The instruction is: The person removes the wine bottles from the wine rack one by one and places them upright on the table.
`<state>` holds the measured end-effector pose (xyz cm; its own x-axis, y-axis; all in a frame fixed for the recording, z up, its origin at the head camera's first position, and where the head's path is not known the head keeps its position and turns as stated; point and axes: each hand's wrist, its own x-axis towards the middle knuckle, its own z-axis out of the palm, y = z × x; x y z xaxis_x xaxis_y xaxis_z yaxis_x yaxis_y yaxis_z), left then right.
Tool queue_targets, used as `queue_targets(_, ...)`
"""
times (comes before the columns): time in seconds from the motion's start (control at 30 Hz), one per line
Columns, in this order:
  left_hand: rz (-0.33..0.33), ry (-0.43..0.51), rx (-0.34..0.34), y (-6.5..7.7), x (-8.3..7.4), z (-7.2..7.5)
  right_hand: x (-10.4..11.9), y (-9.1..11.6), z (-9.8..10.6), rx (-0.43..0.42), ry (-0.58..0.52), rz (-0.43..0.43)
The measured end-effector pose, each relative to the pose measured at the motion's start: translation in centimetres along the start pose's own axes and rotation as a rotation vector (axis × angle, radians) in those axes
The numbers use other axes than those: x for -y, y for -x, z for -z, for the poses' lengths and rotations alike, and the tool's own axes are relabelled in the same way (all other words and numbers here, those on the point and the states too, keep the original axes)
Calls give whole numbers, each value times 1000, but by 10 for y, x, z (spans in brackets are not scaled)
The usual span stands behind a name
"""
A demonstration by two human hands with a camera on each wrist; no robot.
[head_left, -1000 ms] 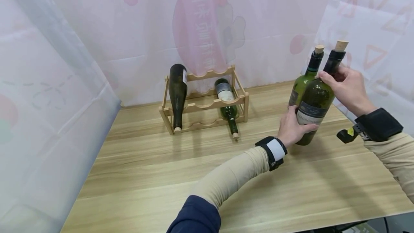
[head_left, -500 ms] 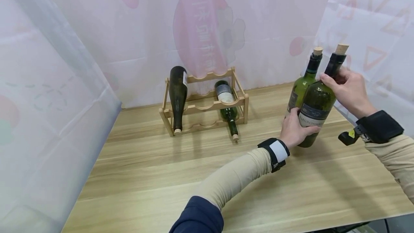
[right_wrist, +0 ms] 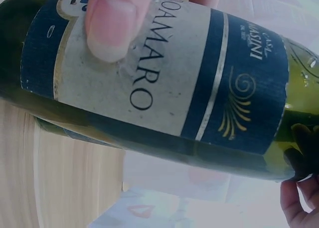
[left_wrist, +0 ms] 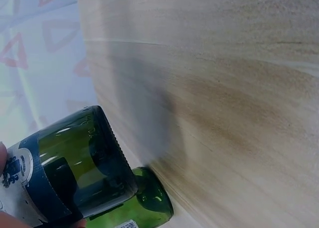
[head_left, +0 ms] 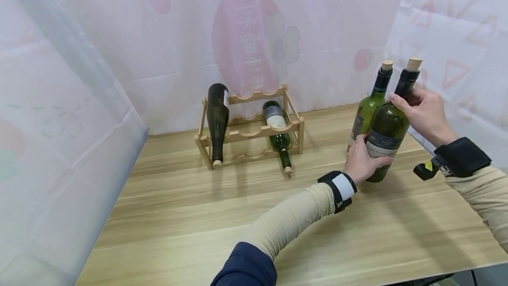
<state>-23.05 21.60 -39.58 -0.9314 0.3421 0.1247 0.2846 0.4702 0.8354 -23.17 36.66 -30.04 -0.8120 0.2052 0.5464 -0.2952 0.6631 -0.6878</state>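
I have the front bottle (head_left: pixel 386 138) at three o'clock in the head view, neck tilted toward one. Its label (right_wrist: pixel 169 88) reads "OAMARO" in large capitals in the right wrist view, with "CASA MASINI" in small print above a gold fan motif. My left hand (head_left: pixel 361 160) grips the lower body, thumb laid over the label; my right hand (head_left: pixel 426 111) pinches the neck just above the shoulder. A second green bottle (head_left: pixel 364 111) stands partly hidden at its ten o'clock; I can't tell if they touch. Toward nine o'clock, a wooden rack (head_left: pixel 262 132) holds a dark bottle (head_left: pixel 218 118) up top and a green-necked bottle (head_left: pixel 276 120) below, both corks toward me.
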Motion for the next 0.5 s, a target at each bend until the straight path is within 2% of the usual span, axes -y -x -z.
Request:
queue_targets(0.3,27,-1,7,-1,0,-4,-2,3,-3,-14,23,39)
queue_targets(0.5,37,4,12,-3,1,-7,-3,6,-4,-12,52,19)
